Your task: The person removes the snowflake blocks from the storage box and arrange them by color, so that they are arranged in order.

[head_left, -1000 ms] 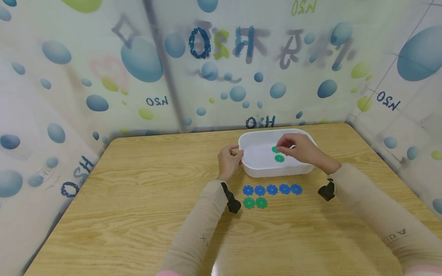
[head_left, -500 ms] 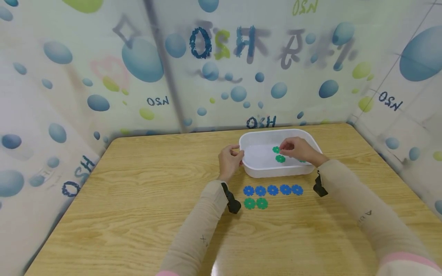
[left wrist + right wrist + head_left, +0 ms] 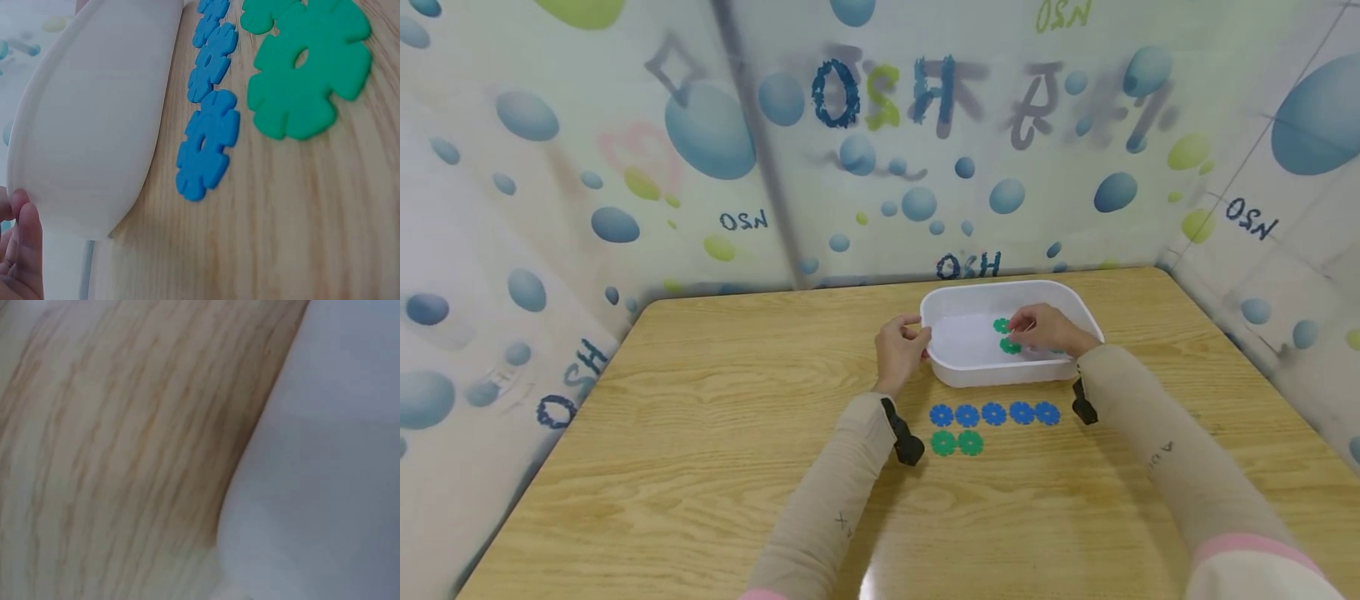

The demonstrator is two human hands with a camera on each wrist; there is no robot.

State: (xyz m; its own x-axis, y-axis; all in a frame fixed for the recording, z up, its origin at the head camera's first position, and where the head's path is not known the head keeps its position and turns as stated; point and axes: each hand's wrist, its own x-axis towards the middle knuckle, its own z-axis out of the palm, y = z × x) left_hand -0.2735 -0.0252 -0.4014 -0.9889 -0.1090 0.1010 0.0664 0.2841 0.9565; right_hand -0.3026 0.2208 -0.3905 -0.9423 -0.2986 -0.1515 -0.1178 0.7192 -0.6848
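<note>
In the head view my left hand [image 3: 898,354] grips the left end of a white plastic tub [image 3: 940,375], thumb over the rim. Those fingertips also show at the tub wall in the left wrist view. My right hand [image 3: 1047,327] reaches over the near right side into the tub, fingers bent. Its fingertips overlap a green flower-shaped disc [image 3: 1010,346]; I cannot tell whether they pinch it. A second green disc [image 3: 1001,326] lies just behind, and another shows partly under the hand. The right wrist view has only the tub's outer wall [image 3: 325,487] and table.
A row of several blue flower-shaped discs [image 3: 993,413] lies on the wooden table [image 3: 700,467] before the tub. Two green discs [image 3: 957,442] lie side by side nearer me. Behind the table hangs a patterned cloth [image 3: 880,192].
My right hand has drawn back from the rear green disc and lowered toward the nearer one, its forearm swinging left. My left hand keeps its grip on the tub.
</note>
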